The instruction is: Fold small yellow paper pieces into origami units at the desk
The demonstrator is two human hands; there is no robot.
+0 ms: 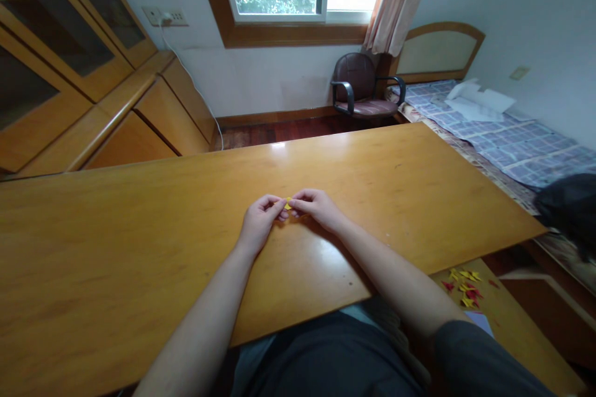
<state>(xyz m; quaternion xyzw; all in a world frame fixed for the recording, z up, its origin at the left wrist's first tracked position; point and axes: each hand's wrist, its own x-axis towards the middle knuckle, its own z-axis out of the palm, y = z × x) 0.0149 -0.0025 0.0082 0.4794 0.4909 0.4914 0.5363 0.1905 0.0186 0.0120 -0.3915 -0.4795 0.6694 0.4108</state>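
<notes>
A person in a dark short-sleeved top (339, 360), cropped by the lower edge, is at work over a long, glossy yellow-brown wooden desk (139, 248). Just off the desk's near right edge, on a lower wooden surface (516, 322), small yellow and red folded pieces (467, 288) lie loosely clustered near a pale flat sheet (479, 321), half hidden by the right sleeve. Bare forearms angle inward above the desk, the left elbow out of frame. Over the desk's middle, the left hand (263, 217) and right hand (319, 206) meet, thumbs and fingers pinched nearly closed on a small yellow folded piece (288, 203); fingertips mask much of it, leaving its shape unclear. Right of the desk, a black, soft-looking bulk (570, 208), cut by the frame, adjoins a bed with a blue checked cover (507, 142). Beyond the desk's far edge stands a maroon armchair (358, 87); any marking on the wall socket (177, 17) is too small to read.
</notes>
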